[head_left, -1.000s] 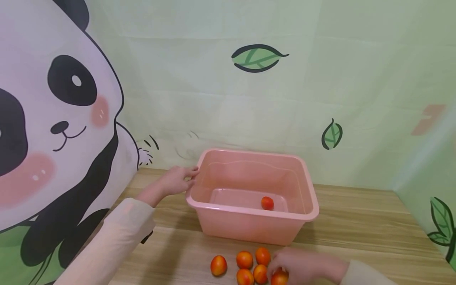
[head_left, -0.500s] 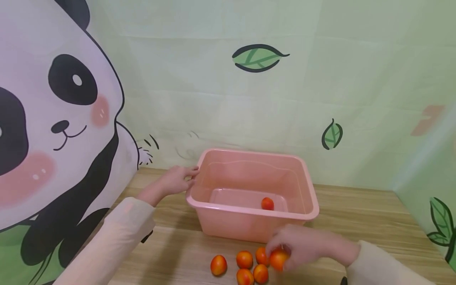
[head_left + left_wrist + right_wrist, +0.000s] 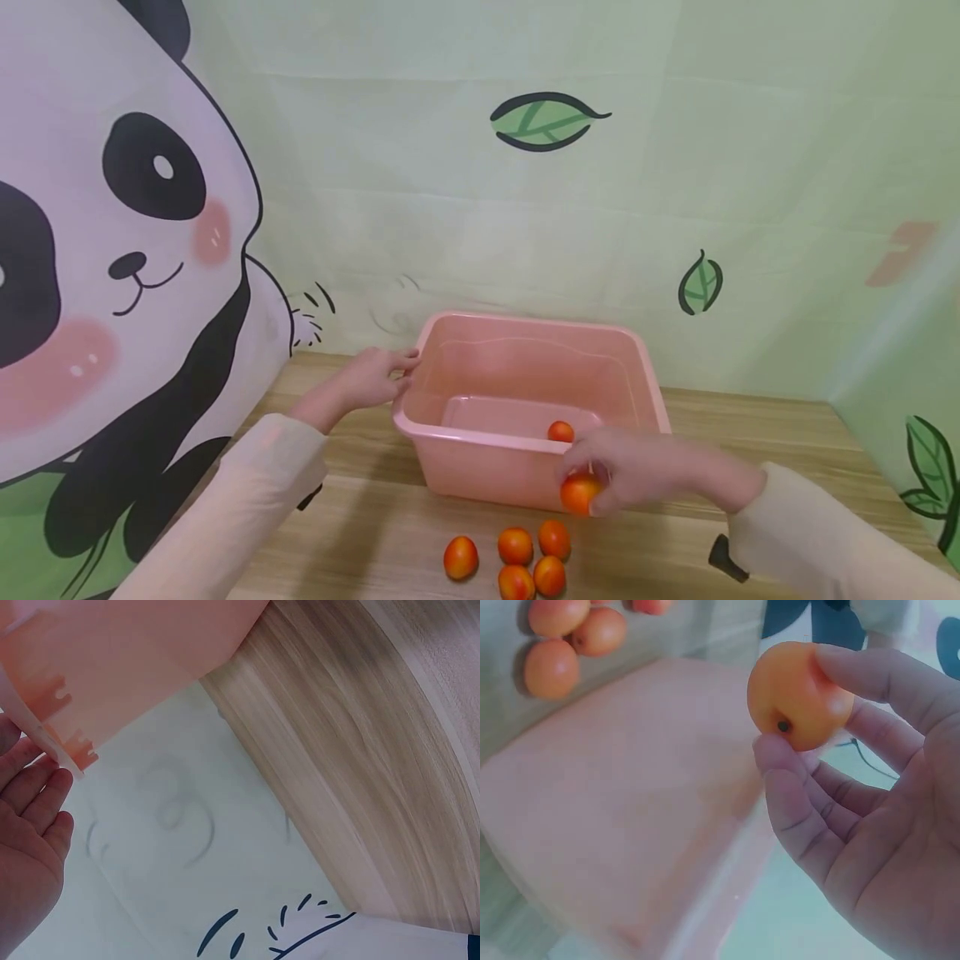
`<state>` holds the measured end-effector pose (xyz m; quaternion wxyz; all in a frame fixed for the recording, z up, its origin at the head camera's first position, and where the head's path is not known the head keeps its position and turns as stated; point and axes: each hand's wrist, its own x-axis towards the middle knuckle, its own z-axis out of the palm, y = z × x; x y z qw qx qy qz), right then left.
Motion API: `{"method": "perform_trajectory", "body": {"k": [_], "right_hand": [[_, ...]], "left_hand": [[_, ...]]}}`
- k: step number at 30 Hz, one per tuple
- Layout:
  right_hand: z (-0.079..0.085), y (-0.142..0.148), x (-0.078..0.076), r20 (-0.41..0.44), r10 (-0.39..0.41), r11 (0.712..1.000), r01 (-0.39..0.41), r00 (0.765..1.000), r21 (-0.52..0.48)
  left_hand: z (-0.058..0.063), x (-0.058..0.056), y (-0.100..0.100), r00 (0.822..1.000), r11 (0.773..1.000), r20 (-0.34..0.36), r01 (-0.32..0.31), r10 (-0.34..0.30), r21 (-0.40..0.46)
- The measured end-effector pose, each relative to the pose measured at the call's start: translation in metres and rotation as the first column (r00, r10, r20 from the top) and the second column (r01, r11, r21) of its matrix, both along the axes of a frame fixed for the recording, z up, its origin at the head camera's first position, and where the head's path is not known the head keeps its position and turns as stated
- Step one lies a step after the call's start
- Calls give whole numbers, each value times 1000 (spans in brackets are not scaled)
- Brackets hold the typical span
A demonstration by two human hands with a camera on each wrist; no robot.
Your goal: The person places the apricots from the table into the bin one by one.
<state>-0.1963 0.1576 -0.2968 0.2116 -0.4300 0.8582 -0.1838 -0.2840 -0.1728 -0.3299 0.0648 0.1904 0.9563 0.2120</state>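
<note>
My right hand pinches a small round orange-red fruit between thumb and fingertips, in front of the pink basin's near wall. In the right wrist view this fruit is smooth, with a dark stem dimple turned toward the palm. My left hand touches the left rim of the pink plastic basin. Its fingertips lie against the rim's outer side in the left wrist view. One similar fruit sits inside on the basin floor. Several more fruits lie loosely grouped on the table before the basin.
The wood-grain table runs back to a pale green cloth backdrop printed with leaves and a large panda. The basin stands close to that backdrop. A light sleeve covers each forearm, with a dark strap piece by the right one.
My right hand has lifted one fruit from the group on the table and carried it up and away toward the basin's front wall. My left hand has stayed at the rim.
</note>
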Motion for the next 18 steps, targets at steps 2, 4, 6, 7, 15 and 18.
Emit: {"method": "perform_trajectory", "body": {"k": [2,4,6,7,15,18], "right_hand": [[5,-2,-4,-11,-7,1000,7,1000,0],[10,-3,-10,-32,-6,1000,6,999,1],[15,-5,-16,-63,7,1000,-7,998,0],[17,-5,-18,-81,14,1000,-13,997,6],[35,-12,-36,-114,-10,999,16,993,49],[41,-15,-44,-74,-51,996,55,996,64]], "left_hand": [[0,0,0,1000,1000,-16,15,-15,-7],[-1,0,-1,999,1000,-30,23,-24,-14],[-1,0,-1,998,999,-45,32,-33,-24],[-1,0,-1,998,999,-46,32,-33,-25],[-2,-1,-1,998,999,-45,32,-32,-20],[-2,-1,-2,998,999,-58,38,-39,-23]]}}
